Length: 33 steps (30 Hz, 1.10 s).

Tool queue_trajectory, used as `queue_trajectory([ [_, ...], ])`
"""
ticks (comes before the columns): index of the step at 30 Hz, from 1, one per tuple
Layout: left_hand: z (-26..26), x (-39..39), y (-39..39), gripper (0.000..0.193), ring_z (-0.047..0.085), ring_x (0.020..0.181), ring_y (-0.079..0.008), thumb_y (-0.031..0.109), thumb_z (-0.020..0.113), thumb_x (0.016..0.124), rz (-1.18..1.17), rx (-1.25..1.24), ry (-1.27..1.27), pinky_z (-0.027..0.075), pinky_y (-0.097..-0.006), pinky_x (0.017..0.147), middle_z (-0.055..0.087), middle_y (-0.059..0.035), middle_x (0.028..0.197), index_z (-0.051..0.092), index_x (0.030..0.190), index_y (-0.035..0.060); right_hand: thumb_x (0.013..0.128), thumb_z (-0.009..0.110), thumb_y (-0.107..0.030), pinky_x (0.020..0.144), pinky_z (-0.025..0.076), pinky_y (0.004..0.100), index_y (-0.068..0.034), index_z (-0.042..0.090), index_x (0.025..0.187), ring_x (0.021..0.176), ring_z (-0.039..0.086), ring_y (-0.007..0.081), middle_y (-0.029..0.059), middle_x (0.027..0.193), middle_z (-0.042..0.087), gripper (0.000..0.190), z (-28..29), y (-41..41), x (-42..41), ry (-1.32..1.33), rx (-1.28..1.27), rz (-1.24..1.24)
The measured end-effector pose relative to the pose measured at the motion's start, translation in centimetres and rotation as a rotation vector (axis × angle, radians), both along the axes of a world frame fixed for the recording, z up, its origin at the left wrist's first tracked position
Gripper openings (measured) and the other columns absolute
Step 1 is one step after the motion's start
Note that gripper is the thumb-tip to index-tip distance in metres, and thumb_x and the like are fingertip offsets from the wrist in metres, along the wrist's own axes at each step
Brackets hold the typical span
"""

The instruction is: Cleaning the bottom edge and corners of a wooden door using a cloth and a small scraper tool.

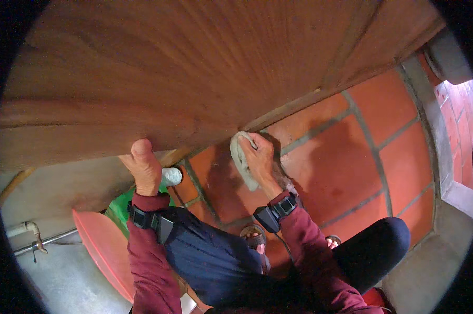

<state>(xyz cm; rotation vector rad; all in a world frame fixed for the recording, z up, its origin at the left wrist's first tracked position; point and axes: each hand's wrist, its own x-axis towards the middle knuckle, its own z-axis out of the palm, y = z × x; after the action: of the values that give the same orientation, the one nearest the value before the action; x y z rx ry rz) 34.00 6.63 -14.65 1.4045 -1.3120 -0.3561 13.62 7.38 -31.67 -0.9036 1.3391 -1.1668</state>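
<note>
A broad brown wooden door stands before me and fills the upper part of the view. My left hand grips its near edge, with the thumb on the front face and the fingers hidden behind. Lower down, my right hand holds a folded pale cloth at the door's bottom edge, just above the floor. Part of the cloth hangs loose below the fingers. Both wrists carry dark strapped devices over maroon sleeves.
Red floor tiles with grey joints lie below. To the left are a pink plastic basin, a green bag, a white roll-like object and a wall tap. A raised doorway sill borders the tiles at right.
</note>
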Motion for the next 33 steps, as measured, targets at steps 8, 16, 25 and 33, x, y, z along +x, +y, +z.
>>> queue_trajectory([
  [8,-1.0,-0.5,-0.1,0.069,0.049,0.111,-0.0221,0.046,0.070,0.076,0.041,-0.122,0.184,0.044,-0.0431,0.093,0.051,-0.0052,0.117,0.041,0.125,0.0080,0.080,0.065,-0.019,0.061,0.047,0.0286,0.001,0.067,0.088,0.064,0.058,0.0106,0.0083,0.072,0.066,0.022,0.8,-0.8,-0.9,-0.138,0.108,0.053],
  [16,-1.5,1.0,0.2,0.065,0.051,0.107,-0.0221,0.048,0.069,0.076,0.034,-0.095,0.227,0.044,-0.0442,0.094,0.053,-0.0040,0.113,0.046,0.121,0.0069,0.077,0.068,-0.013,0.057,0.046,0.0238,0.002,0.068,0.083,0.063,0.056,0.0069,-0.0003,0.072,0.065,0.016,1.4,-3.5,-5.2,-0.159,0.118,-0.033],
  [25,-2.9,-0.1,-0.2,0.071,0.051,0.109,-0.0232,0.052,0.069,0.074,0.100,-0.135,0.294,0.042,-0.0447,0.096,0.053,-0.0050,0.117,0.046,0.124,0.0066,0.085,0.063,-0.012,0.056,0.044,0.0233,-0.003,0.066,0.084,0.062,0.054,0.0061,0.0002,0.074,0.063,0.010,0.1,-4.2,-7.3,-0.498,0.094,-0.313],
  [33,-2.4,-0.4,-0.2,0.066,0.051,0.104,-0.0216,0.054,0.066,0.076,0.070,-0.147,0.161,0.043,-0.0424,0.093,0.053,-0.0059,0.113,0.047,0.118,0.0057,0.083,0.065,-0.021,0.064,0.046,0.0278,0.001,0.064,0.086,0.069,0.054,0.0097,0.0033,0.074,0.063,0.023,1.3,0.1,1.3,-0.209,0.126,-0.138],
])
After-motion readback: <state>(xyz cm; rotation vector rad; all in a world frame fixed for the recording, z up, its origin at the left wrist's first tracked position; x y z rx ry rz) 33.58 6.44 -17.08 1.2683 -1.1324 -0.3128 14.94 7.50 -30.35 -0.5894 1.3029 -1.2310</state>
